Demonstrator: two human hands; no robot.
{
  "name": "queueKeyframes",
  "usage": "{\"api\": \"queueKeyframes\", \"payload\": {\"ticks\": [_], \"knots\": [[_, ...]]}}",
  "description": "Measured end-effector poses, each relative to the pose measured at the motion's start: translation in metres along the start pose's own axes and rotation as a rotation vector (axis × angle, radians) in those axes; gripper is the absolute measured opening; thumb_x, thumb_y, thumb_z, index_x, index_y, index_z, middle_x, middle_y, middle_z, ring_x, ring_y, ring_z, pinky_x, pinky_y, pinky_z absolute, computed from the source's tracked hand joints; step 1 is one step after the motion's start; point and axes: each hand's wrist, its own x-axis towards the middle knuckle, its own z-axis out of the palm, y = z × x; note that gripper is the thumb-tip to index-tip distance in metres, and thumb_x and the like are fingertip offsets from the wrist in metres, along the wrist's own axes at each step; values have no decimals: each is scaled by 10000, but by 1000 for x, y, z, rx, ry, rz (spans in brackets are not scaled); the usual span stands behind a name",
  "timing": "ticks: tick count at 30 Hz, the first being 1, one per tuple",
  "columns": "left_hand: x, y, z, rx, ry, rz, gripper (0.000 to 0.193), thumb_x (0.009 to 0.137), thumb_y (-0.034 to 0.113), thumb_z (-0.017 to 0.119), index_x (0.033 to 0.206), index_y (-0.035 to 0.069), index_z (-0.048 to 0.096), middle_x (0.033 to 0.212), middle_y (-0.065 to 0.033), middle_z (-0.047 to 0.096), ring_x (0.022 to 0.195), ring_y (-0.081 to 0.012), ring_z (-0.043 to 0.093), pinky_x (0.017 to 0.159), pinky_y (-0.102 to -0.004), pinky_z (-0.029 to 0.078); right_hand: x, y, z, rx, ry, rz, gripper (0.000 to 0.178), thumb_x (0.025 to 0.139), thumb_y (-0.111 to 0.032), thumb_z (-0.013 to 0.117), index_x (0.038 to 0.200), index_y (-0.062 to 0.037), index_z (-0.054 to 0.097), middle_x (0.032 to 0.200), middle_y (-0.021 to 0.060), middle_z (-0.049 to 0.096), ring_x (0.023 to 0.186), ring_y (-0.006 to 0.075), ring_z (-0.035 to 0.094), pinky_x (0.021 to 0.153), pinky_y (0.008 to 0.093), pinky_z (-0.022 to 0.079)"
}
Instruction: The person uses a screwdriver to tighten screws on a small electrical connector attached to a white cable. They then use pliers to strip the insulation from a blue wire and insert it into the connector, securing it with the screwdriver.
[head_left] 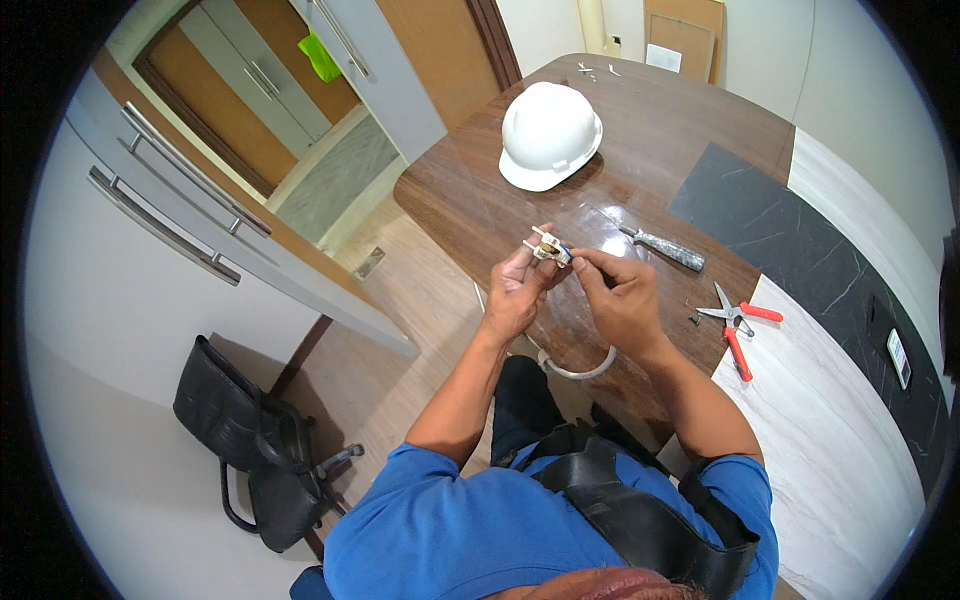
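Above the table's near left edge, my left hand (514,295) is closed around an opened white power plug (548,247). The plug's two pins point up and to the left, and its inside shows. With thumb and fingertips pinched together, my right hand (622,297) grips a blue wire (567,252) at the plug's right side. A thick white cable (585,374) curves below my hands near the table edge. Where the cable meets the plug is hidden behind my hands.
On the brown table (640,110) stand a white hard hat (548,130) and, nearer, a screwdriver (668,248) with a worn handle. Red-handled pliers (738,322) lie open at the right, with a phone (898,358) beyond. A black office chair (240,430) is at the left.
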Motion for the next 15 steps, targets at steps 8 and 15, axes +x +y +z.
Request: {"api": "queueKeyframes", "payload": {"ticks": [8, 15], "knots": [[5, -1, 10, -96, -5, 37, 590, 1054, 159, 611, 1545, -46, 356, 1294, -143, 640, 1146, -198, 652, 988, -332, 553, 0, -3, 1, 79, 19, 73, 221, 963, -110, 681, 1115, 38, 743, 906, 143, 773, 796, 174, 726, 703, 313, 550], [5, -11, 22, -166, 52, 58, 540, 1064, 166, 594, 1521, -37, 390, 1289, -149, 649, 1100, -183, 665, 933, -317, 549, -5, 5, 4, -144, 143, -268, 161, 901, -60, 711, 1042, 11, 745, 883, 220, 726, 756, 346, 736, 645, 396, 565]]}}
